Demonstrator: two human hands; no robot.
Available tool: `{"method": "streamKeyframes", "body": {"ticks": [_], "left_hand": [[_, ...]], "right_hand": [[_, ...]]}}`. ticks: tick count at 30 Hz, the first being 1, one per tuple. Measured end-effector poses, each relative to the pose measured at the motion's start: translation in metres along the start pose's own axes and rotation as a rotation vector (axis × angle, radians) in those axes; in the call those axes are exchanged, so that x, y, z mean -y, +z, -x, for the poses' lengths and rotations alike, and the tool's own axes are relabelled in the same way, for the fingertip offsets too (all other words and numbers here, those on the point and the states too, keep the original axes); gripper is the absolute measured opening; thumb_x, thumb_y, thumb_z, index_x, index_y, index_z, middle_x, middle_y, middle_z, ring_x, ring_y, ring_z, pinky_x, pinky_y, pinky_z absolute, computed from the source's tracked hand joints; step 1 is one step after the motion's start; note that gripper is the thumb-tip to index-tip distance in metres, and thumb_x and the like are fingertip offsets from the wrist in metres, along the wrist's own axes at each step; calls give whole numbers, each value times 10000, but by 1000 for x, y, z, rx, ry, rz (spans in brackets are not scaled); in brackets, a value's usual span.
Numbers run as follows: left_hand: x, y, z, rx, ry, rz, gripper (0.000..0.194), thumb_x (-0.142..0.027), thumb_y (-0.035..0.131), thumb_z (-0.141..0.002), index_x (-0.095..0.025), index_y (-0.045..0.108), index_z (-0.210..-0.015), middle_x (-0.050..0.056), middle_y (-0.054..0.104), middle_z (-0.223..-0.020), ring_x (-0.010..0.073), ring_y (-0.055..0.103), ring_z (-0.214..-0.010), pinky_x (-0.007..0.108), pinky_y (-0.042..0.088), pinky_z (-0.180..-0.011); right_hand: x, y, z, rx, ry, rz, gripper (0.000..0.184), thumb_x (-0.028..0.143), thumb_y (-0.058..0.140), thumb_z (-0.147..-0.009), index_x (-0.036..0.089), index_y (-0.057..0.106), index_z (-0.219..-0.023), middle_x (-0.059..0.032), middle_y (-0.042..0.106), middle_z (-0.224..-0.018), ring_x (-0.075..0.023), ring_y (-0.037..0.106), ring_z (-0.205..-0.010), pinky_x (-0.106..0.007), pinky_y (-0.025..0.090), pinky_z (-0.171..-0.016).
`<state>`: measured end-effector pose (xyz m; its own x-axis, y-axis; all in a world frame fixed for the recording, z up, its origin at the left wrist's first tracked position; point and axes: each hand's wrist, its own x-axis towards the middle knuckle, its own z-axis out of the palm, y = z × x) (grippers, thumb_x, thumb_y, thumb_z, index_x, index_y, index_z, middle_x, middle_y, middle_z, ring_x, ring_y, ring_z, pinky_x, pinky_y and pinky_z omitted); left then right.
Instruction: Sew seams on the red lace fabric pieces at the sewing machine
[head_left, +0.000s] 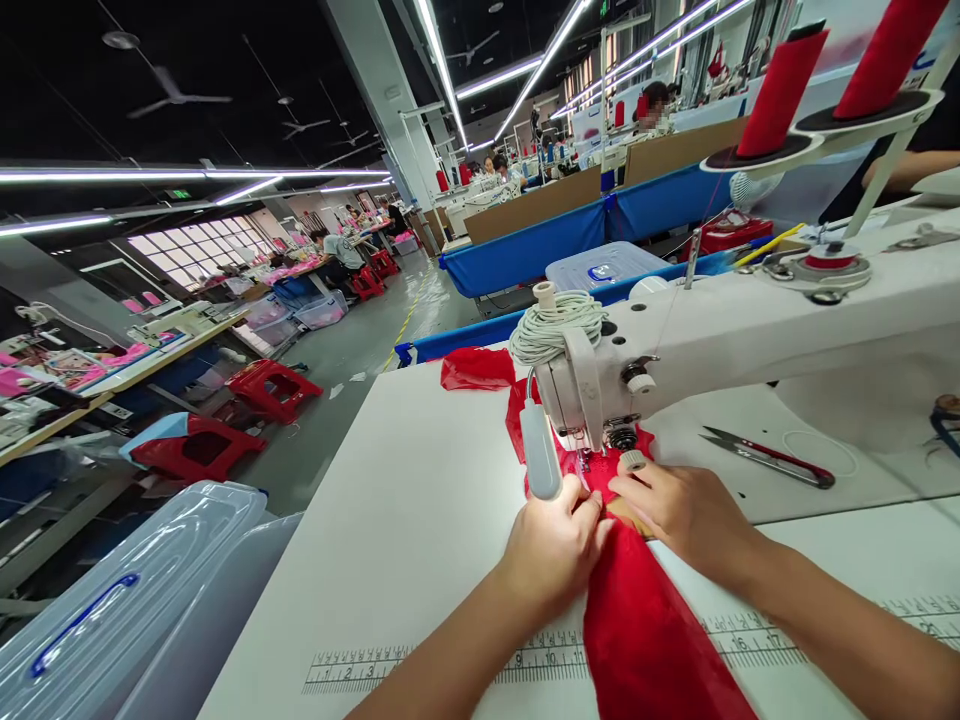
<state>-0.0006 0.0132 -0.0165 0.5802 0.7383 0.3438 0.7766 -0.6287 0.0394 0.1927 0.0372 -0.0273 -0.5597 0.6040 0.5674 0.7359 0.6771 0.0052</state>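
A strip of sheer red fabric (652, 630) runs from the table's front edge up under the needle area of a white sewing machine (750, 330). My left hand (551, 545) is closed, its thumb and fingers pinching the fabric just in front of the presser foot (584, 460). To the right of the needle, my right hand (686, 515) lies on the fabric with its fingers stretched toward the foot. Part of the fabric there is hidden by my fingers. A grey-white clip lamp (541, 450) hangs left of the needle, lighting the spot.
Thread snips (769, 457) lie on the machine bed to the right. Red thread cones (784, 92) stand on a holder above. A printed ruler (360, 668) crosses the table front. Lidded plastic bins (142, 590) and red stools (274, 388) stand at the left; other people sit farther back.
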Motion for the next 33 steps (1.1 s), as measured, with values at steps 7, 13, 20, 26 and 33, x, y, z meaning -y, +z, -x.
{"method": "streamKeyframes", "body": {"ticks": [7, 13, 20, 26, 33], "left_hand": [[-11, -12, 7, 5, 26, 39, 793, -640, 97, -956, -82, 644, -1096, 174, 632, -1020, 238, 621, -824, 358, 559, -651], [-12, -6, 12, -40, 51, -79, 758, -663, 235, -942, -60, 634, -1167, 197, 654, -1129, 277, 633, -920, 380, 563, -741], [-14, -5, 13, -54, 48, -108, 738, -651, 258, -946, -57, 640, -1162, 194, 661, -1126, 277, 626, -908, 389, 557, -766], [-13, -5, 9, -107, 45, -131, 773, -650, 193, -954, -58, 654, -1138, 174, 681, -1083, 278, 644, -913, 378, 569, -752], [-9, 0, 8, -80, 56, -194, 820, -665, 172, -948, -29, 631, -1183, 204, 664, -1146, 307, 652, -1000, 397, 575, -796]], "right_hand": [[-2, -1, 1, 13, -21, 13, 279, 105, 391, -905, 185, 563, -699, -10, 601, -710, -91, 398, -434, -252, 207, -446], [-2, -1, 1, -12, -43, 14, 331, 140, 348, -942, 189, 557, -690, -16, 612, -706, -103, 423, -433, -258, 224, -437], [-3, 2, 1, -16, -37, 10, 305, 165, 382, -940, 196, 540, -681, -8, 600, -683, -112, 413, -430, -270, 223, -439], [-4, 1, 1, 9, -36, 1, 274, 36, 368, -830, 197, 538, -686, 6, 559, -636, -116, 403, -429, -271, 193, -436], [-8, 4, -2, -21, -16, 40, 257, 25, 403, -805, 176, 604, -753, -4, 534, -620, -118, 391, -444, -266, 187, -446]]}}
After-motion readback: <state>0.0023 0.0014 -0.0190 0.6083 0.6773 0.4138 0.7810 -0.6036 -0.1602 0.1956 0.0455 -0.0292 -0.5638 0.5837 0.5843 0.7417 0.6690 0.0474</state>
